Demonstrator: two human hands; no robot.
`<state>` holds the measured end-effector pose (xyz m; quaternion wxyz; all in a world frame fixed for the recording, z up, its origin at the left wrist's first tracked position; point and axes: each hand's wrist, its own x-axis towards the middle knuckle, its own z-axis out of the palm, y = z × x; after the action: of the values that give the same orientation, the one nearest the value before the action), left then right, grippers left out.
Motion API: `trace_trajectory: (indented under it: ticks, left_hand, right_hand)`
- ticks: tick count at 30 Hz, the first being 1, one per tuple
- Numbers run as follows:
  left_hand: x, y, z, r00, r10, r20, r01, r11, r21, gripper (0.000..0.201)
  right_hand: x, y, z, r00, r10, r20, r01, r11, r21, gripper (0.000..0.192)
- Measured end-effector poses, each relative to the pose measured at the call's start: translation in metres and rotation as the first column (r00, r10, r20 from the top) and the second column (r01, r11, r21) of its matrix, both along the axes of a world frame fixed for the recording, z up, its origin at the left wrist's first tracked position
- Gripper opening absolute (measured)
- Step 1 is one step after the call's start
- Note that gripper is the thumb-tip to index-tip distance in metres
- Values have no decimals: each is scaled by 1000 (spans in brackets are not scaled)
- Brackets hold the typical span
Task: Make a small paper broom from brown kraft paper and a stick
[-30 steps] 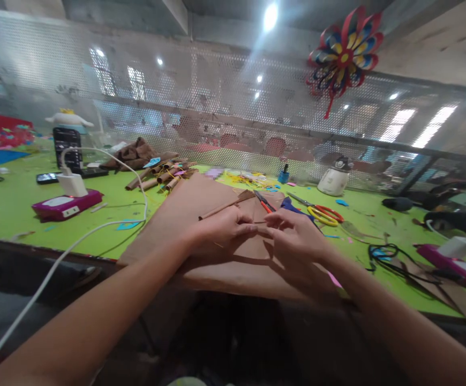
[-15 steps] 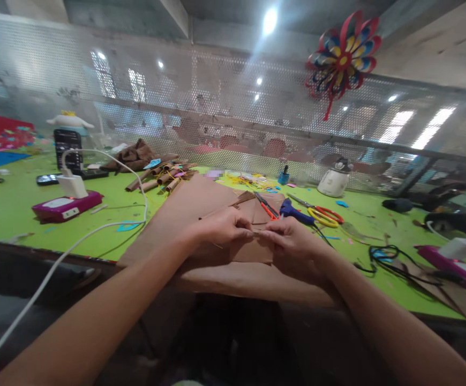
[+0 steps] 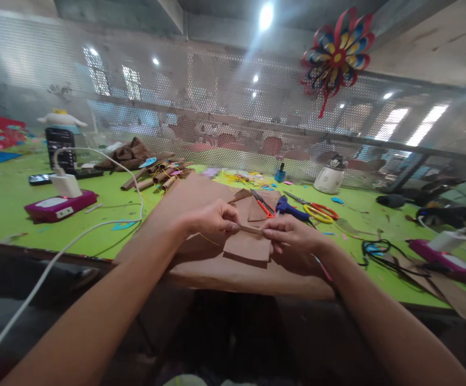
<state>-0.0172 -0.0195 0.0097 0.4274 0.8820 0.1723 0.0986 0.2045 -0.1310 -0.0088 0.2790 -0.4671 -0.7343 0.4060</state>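
Observation:
My left hand (image 3: 216, 219) and my right hand (image 3: 287, 232) pinch the two ends of a narrow brown paper strip or rolled edge (image 3: 251, 230). Just below it is a squarish brown paper piece (image 3: 247, 250); I cannot tell whether the two are joined. Both hands are over a large brown paper sheet (image 3: 185, 201) that hangs over the table's front edge. A thin yellow string (image 3: 209, 239) lies by my left hand. Beyond the hands are small folded brown pieces (image 3: 241, 196), red-handled pliers or cutters (image 3: 264, 205) and a blue glue gun (image 3: 291, 208).
Scissors (image 3: 320, 212) lie right of the glue gun on the green table (image 3: 201, 167). Rolled brown paper tubes (image 3: 160, 174) are heaped at the back left. Purple power strips (image 3: 62, 206) stand at both sides, with a white cable (image 3: 134, 185) on the left and black cables (image 3: 381, 254) on the right.
My hands have moved apart, so the narrow paper between them and the squarish piece below now show. The view has shifted slightly, with objects now a little further left.

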Motion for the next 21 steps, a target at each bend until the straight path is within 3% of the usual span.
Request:
trace_trajectory:
  ticks: [7,11,16,21]
  left_hand:
    - [-7,6,0,1000,-22,-17,21,999,-26,17]
    - [-9,1,6,999,2,49,6,987,-158,17]
    - [-5,-9,2,992,-43,120,92,898,-431,22]
    - [1,-20,-6,978,-194,72,202,817,-540,23]
  right_hand:
    - [6,3,-4,992,-45,-117,42,999,-25,41]
    - [11,6,-6,963,-122,-242,154,981,120,34]
    - [1,5,-11,952,29,-305,2,995,101,33]
    - [-9,2,-9,954,66,-293,5,972,236,14]
